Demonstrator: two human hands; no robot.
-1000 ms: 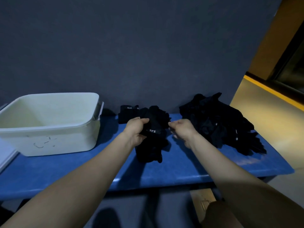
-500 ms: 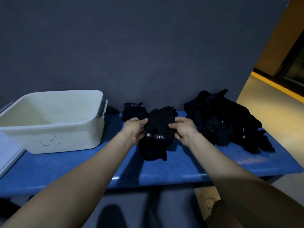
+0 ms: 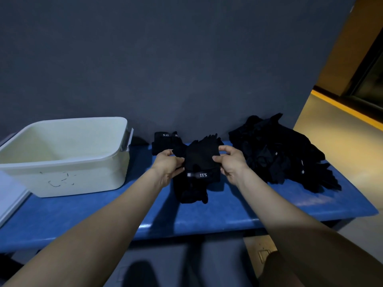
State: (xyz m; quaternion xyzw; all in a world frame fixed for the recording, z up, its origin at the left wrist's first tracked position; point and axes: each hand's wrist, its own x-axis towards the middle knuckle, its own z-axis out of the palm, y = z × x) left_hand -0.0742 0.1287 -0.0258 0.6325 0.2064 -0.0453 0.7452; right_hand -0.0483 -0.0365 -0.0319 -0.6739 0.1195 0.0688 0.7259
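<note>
A black glove (image 3: pixel 202 160) with a small white logo strip sits above the middle of the blue bench (image 3: pixel 228 214), held from both sides. My left hand (image 3: pixel 166 165) pinches its left edge and my right hand (image 3: pixel 232 162) pinches its right edge. Its lower part hangs down onto the bench. Behind it, a folded black glove pair (image 3: pixel 165 140) with a white label rests against the wall. A loose heap of black gloves (image 3: pixel 279 152) lies on the bench to the right.
A white plastic tub (image 3: pixel 68 154), with nothing visible inside, stands on the bench at the left. A dark grey wall runs right behind the bench. The bench ends at the right, past the heap, with a yellowish floor beyond. A pale flat surface (image 3: pixel 10 195) shows at the far left.
My right hand moved left and took hold of the glove's right edge. Both hands have lifted and spread the glove a little.
</note>
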